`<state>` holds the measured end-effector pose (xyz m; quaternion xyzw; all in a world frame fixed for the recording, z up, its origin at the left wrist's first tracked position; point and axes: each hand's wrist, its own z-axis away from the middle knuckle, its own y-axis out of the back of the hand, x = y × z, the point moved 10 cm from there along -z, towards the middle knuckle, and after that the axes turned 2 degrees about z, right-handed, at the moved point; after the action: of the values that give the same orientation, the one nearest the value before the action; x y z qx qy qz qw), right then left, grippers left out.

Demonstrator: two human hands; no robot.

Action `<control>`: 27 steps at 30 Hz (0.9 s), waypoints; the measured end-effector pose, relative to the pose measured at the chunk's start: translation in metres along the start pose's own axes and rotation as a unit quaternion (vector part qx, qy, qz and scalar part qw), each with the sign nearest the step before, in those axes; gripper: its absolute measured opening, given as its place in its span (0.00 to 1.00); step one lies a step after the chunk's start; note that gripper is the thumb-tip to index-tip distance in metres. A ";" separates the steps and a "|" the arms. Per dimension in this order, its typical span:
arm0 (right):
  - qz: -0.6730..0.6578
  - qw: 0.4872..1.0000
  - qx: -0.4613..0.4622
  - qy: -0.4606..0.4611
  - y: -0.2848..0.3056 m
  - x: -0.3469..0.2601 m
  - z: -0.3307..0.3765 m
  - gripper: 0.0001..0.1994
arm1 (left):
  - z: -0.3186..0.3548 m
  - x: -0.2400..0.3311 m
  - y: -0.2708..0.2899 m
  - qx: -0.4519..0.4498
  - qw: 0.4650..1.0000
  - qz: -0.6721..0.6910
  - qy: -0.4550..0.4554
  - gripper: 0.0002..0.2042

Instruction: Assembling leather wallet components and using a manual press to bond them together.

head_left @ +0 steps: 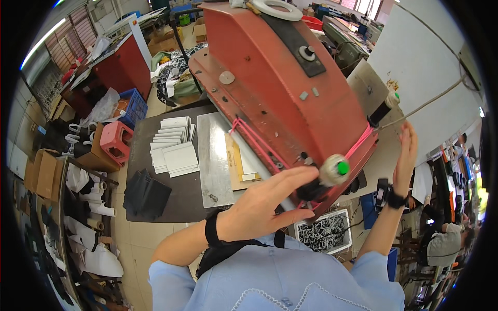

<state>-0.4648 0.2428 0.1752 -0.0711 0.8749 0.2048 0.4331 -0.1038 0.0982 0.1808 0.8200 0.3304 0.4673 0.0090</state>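
In front of me stands a red press machine (290,98) with a wide swing head and pink cords tied along its lower edge. My left hand (270,202) is beside the nearer handle (334,170), which has a green button on its end. Its fingers are stretched out and its thumb is apart, with the handle's black base by the fingertips; contact is unclear. My right hand (405,155) is raised, fingers extended, a little away from the farther handle (383,109). Under the head's edge, a cutting die or frame with yellow edges (237,163) is partly hidden.
White flat pieces (179,158) and black flat pieces (147,193) lie in stacks on the dark table (181,199), beside a metal plate (211,155). A white crate (321,233) of scraps stands below. A pink stool (115,142) and cartons are left; people sit at right.
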 end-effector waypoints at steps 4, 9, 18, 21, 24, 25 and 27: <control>-0.104 0.994 -0.030 -0.014 -0.028 0.020 -0.035 0.28 | 0.003 0.001 0.007 0.064 0.993 0.093 0.036 0.40; -0.284 0.954 -0.085 -0.047 -0.081 -0.019 0.009 0.30 | 0.046 -0.005 0.051 0.184 0.945 0.262 0.069 0.28; -0.324 0.938 -0.104 -0.070 -0.096 -0.061 0.029 0.20 | 0.079 -0.004 0.102 0.322 0.914 0.198 0.148 0.23; -0.363 0.921 -0.118 -0.077 -0.105 -0.054 0.038 0.16 | 0.089 -0.013 0.104 0.327 0.909 0.209 0.148 0.23; -0.375 0.916 -0.113 -0.089 -0.111 -0.048 0.046 0.15 | 0.101 -0.026 0.103 0.327 0.910 0.217 0.138 0.22; -0.373 0.917 -0.112 -0.091 -0.112 -0.045 0.049 0.15 | 0.104 -0.030 0.102 0.326 0.910 0.218 0.136 0.21; -0.379 0.914 -0.113 -0.092 -0.114 -0.040 0.052 0.16 | 0.105 -0.033 0.100 0.325 0.912 0.207 0.142 0.21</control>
<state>-0.3675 0.1594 0.1447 -0.4268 0.7092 0.1287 0.5462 0.0198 0.0327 0.1292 0.7528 0.2849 0.4370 -0.4015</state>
